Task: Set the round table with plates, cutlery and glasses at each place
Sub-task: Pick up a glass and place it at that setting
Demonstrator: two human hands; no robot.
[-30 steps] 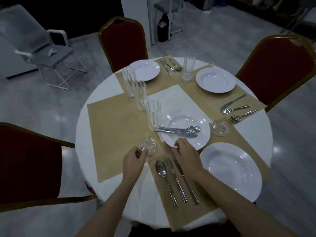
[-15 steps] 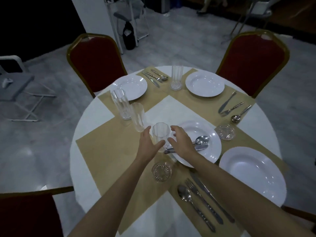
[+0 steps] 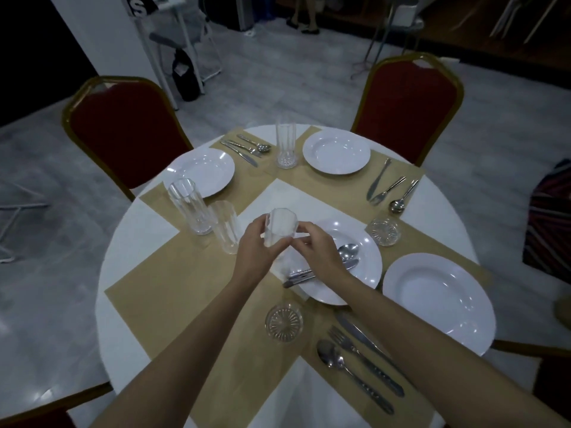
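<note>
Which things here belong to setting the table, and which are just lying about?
Belong: glass held by left hand and right hand; centre plate carrying cutlery; near plate; near coaster.
Lying about: black bag on the floor; grey chair behind it; striped fabric at right.

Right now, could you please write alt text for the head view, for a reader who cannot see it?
The left hand and right hand together hold a clear glass near the middle of a round table. Around it are four white plates, cutlery, three more glasses and tan placemats.
</note>
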